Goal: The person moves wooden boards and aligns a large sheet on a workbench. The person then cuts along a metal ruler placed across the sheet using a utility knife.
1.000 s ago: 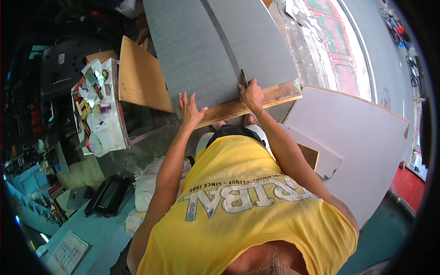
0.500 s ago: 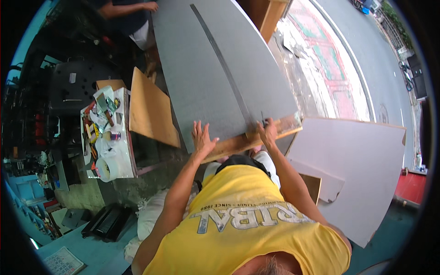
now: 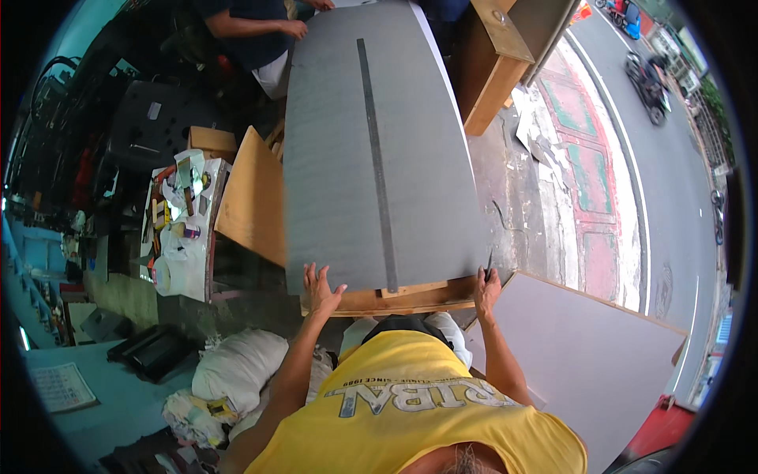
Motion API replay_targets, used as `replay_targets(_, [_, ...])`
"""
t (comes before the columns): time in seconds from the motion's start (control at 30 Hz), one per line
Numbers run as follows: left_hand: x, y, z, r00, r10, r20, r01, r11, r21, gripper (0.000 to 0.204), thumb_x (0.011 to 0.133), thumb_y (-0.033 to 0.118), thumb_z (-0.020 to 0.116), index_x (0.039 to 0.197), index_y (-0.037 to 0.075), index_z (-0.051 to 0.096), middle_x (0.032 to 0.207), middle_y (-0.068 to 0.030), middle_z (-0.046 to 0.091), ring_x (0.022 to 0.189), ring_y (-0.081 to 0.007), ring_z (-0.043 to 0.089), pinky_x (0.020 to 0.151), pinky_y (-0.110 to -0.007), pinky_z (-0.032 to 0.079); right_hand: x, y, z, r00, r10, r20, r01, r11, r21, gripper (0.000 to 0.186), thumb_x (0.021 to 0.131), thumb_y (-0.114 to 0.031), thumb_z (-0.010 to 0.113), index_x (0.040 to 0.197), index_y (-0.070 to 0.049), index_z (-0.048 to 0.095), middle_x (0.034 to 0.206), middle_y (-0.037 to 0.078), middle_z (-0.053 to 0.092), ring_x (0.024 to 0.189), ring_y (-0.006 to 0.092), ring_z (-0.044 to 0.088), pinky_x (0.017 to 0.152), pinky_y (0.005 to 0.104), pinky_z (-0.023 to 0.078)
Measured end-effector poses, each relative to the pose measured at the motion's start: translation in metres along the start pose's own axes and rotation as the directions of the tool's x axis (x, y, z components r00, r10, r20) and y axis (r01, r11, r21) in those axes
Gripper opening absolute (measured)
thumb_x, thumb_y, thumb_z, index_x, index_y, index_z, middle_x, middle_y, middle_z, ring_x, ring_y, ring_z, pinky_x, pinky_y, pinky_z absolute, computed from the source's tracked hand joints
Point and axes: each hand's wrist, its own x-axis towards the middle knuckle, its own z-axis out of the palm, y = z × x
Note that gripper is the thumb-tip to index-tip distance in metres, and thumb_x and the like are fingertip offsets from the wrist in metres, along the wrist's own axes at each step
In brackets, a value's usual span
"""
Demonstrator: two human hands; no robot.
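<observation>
A large grey sheet (image 3: pixel 332 182) lies in front of me over a wooden frame or table (image 3: pixel 363 302). Down its length runs a long dark straight strip (image 3: pixel 374 158), its near end at the sheet's near edge. At the near left corner, my left hand (image 3: pixel 321 294) rests with spread fingers on the sheet. My right hand (image 3: pixel 487 292) is at the near right corner, closed around a thin dark pointed tool (image 3: pixel 489 259); its exact kind is unclear.
Another person's hand (image 3: pixel 295 29) touches the sheet's far left edge. A tool-strewn white table (image 3: pixel 197 272) and a brown board (image 3: pixel 251 197) stand to the left. A pale panel (image 3: pixel 576 347) leans at right, wooden cabinetry (image 3: pixel 489 71) stands far right, and sacks (image 3: pixel 237 363) lie low left.
My view has turned, so the sheet looks straighter. My right hand has moved from near the strip's end to the right corner; my left hand now sits at the left corner.
</observation>
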Motion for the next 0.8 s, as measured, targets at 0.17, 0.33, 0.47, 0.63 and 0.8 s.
replay_targets(0.17, [-0.035, 0.045, 0.026, 0.988, -0.149, -0.044, 0.148, 0.989, -0.007, 0.075, 0.07, 0.028, 0.082, 0.131, 0.005, 0.043, 0.144, -0.025, 0.029, 0.137, -0.0445, 0.02, 0.111, -0.054, 0.023, 0.047, 0.013, -0.001, 0.974, -0.017, 0.225, -0.01, 0.993, 0.119, 0.029, 0.09, -0.026, 0.059, 0.087, 0.003, 0.056, 0.074, 0.023, 0.058, 0.065, 0.0392, 0.053, 0.062, 0.0443, 0.042])
replay_targets(0.33, [-0.068, 0.064, 0.029, 0.965, -0.242, -0.099, 0.246, 0.969, 0.029, 0.071, 0.071, 0.028, 0.081, 0.128, 0.005, 0.045, 0.142, -0.0243, 0.031, 0.134, -0.0438, 0.025, 0.108, -0.053, 0.027, 0.074, 0.034, -0.008, 0.947, -0.127, 0.295, 0.095, 0.988, 0.12, 0.024, 0.087, -0.021, 0.061, 0.083, 0.001, 0.054, 0.069, 0.021, 0.055, 0.059, 0.0356, 0.05, 0.058, 0.0429, 0.042])
replay_targets(0.47, [-0.089, 0.059, 0.026, 0.92, -0.356, -0.163, 0.346, 0.934, -0.086, 0.066, 0.071, 0.027, 0.081, 0.123, 0.004, 0.049, 0.137, -0.0233, 0.038, 0.132, -0.0416, 0.03, 0.107, -0.052, 0.03, 0.089, 0.03, -0.015, 0.942, -0.15, 0.299, 0.123, 0.987, 0.105, 0.026, 0.086, -0.022, 0.062, 0.077, 0.001, 0.053, 0.063, 0.021, 0.053, 0.055, 0.0352, 0.049, 0.056, 0.0437, 0.041])
replay_targets(0.63, [-0.09, 0.044, 0.02, 0.911, -0.385, -0.147, 0.36, 0.917, -0.172, 0.062, 0.07, 0.026, 0.082, 0.119, 0.002, 0.052, 0.13, -0.0221, 0.046, 0.128, -0.0395, 0.035, 0.106, -0.049, 0.031, 0.088, 0.021, -0.028, 0.963, -0.132, 0.236, 0.117, 0.99, 0.075, 0.031, 0.085, -0.025, 0.063, 0.074, 0.003, 0.054, 0.061, 0.022, 0.053, 0.055, 0.0374, 0.051, 0.055, 0.0444, 0.04])
replay_targets(0.8, [-0.074, 0.006, 0.014, 0.915, -0.36, -0.183, 0.298, 0.907, -0.297, 0.053, 0.07, 0.023, 0.082, 0.11, -0.001, 0.057, 0.117, -0.0193, 0.054, 0.114, -0.0375, 0.047, 0.098, -0.047, 0.038, 0.056, 0.013, -0.033, 0.98, -0.144, 0.139, 0.138, 0.989, 0.049, 0.033, 0.085, -0.026, 0.063, 0.073, 0.003, 0.054, 0.06, 0.022, 0.053, 0.053, 0.0369, 0.049, 0.054, 0.0443, 0.04])
